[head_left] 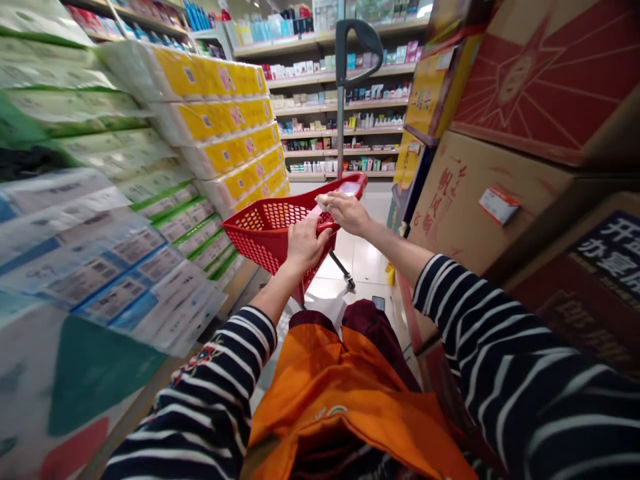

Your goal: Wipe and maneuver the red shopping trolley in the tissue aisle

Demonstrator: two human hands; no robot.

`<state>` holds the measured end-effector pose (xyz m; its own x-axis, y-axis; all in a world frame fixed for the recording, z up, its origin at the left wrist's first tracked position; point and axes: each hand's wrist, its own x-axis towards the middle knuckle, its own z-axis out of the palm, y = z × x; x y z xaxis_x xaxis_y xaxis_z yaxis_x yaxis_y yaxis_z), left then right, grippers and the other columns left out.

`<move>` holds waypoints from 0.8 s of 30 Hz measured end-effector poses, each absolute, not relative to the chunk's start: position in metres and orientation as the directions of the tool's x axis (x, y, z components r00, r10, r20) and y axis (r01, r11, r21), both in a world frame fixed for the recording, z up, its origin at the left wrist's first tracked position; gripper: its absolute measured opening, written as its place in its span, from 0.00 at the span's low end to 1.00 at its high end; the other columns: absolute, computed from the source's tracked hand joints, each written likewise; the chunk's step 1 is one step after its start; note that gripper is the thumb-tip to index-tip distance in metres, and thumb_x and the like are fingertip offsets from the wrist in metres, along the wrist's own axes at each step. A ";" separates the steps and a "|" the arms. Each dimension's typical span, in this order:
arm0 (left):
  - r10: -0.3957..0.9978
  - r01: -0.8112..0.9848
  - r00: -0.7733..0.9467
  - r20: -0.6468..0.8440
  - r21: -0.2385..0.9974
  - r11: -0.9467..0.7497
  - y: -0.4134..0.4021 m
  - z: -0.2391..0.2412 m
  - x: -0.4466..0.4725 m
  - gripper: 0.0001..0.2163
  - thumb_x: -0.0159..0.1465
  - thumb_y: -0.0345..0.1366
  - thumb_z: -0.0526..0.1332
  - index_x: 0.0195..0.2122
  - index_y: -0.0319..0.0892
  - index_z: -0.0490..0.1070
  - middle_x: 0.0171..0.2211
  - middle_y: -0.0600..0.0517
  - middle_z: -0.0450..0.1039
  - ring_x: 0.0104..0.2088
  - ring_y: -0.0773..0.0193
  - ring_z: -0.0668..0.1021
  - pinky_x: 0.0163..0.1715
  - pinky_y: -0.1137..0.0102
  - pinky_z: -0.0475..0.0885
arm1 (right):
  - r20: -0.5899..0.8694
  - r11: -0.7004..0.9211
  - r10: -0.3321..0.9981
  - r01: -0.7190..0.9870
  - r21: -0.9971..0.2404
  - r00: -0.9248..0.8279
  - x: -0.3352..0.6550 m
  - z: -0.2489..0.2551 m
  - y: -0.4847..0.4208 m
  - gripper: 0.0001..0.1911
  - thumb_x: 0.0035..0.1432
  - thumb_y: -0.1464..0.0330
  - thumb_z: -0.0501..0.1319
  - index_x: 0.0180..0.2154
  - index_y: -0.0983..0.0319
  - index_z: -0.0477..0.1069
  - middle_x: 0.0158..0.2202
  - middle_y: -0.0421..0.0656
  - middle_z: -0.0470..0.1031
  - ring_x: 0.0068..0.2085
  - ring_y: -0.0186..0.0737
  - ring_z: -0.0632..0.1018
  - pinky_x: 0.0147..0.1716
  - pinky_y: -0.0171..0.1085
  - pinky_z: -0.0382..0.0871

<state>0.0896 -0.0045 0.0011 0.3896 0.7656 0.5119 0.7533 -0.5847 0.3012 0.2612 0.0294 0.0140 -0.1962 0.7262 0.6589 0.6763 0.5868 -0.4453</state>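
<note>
A red plastic shopping basket with punched holes, wheels and a tall grey pull handle stands tilted ahead of me. My left hand grips its near rim, thumb and fingers over the edge. Just right of it, my right hand presses a small crumpled white wad, which looks like tissue or cloth, against the rim. Between the hands a pale pink strip shows on the rim. Part of the wad is hidden under my fingers.
Stacked cardboard cartons rise close on my right. Packs of paper tissue are piled along the left. Shelves of bottles and boxes close off the back. A phone-like dark object lies on the tiled floor.
</note>
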 end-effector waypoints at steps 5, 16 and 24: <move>0.764 0.720 0.439 0.473 0.323 -0.614 0.004 -0.003 0.097 0.19 0.62 0.41 0.53 0.54 0.42 0.62 0.55 0.45 0.65 0.56 0.56 0.65 0.57 0.57 0.55 | 0.642 0.505 0.746 0.778 -0.374 -0.175 0.263 0.017 0.016 0.15 0.57 0.72 0.50 0.39 0.65 0.73 0.41 0.45 0.72 0.43 0.38 0.72 0.47 0.37 0.63; 0.862 0.805 0.398 0.313 0.331 -0.492 0.022 -0.022 0.088 0.29 0.59 0.42 0.55 0.62 0.46 0.51 0.64 0.46 0.49 0.64 0.51 0.51 0.58 0.47 0.50 | 0.455 0.350 0.866 0.902 -0.253 -0.209 0.266 0.039 0.011 0.15 0.59 0.71 0.50 0.37 0.66 0.74 0.38 0.46 0.73 0.40 0.39 0.73 0.42 0.36 0.64; 0.912 0.870 0.330 0.243 0.296 -0.394 0.027 -0.032 0.089 0.32 0.59 0.38 0.54 0.63 0.40 0.45 0.65 0.44 0.47 0.64 0.54 0.50 0.60 0.53 0.51 | 0.613 0.354 0.760 0.928 -0.113 -0.215 0.276 0.025 -0.006 0.18 0.64 0.69 0.46 0.49 0.64 0.68 0.45 0.49 0.71 0.46 0.40 0.70 0.46 0.36 0.61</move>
